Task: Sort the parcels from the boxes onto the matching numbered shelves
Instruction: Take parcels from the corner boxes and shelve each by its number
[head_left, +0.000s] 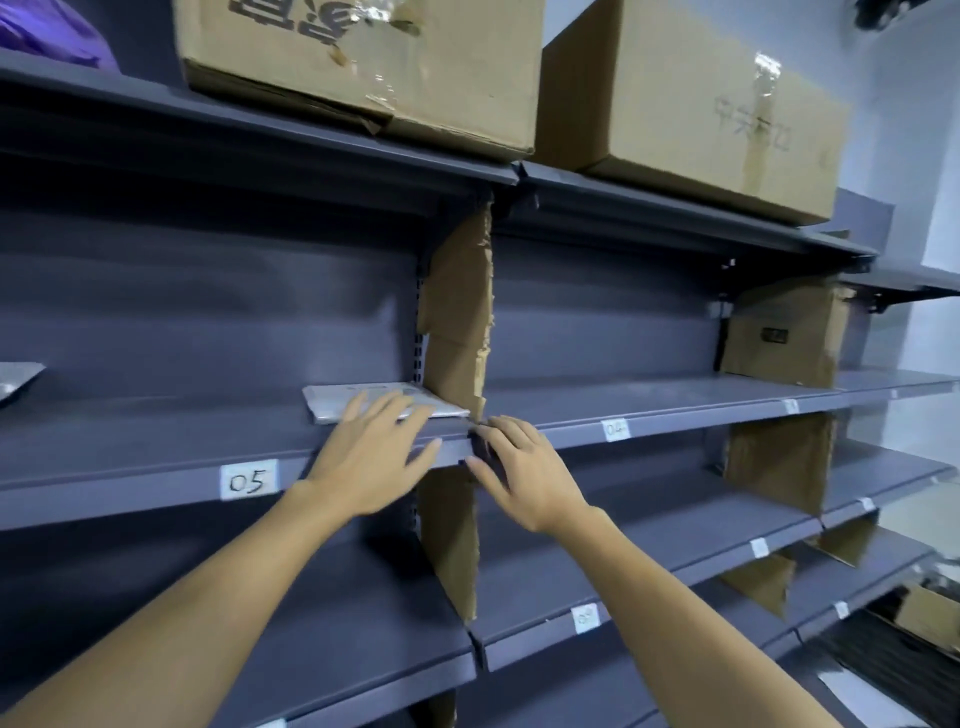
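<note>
A flat grey-white parcel (358, 396) lies on the dark shelf labelled 05 (248, 481), its right end against a torn cardboard divider (458, 317). My left hand (375, 456) reaches over the shelf's front edge with fingers spread, their tips on the parcel's near edge. My right hand (525, 474) hovers at the shelf lip just right of the divider, fingers loosely bent, holding nothing. To the right sits the shelf labelled 04 (616, 429).
Two large cardboard boxes (363, 67) (691, 104) stand on the top shelf, beside a purple bag (52, 31) at far left. Another flat parcel (18, 379) shows at the left edge. More cardboard dividers (779, 332) split the shelves. A box (930, 613) sits low right.
</note>
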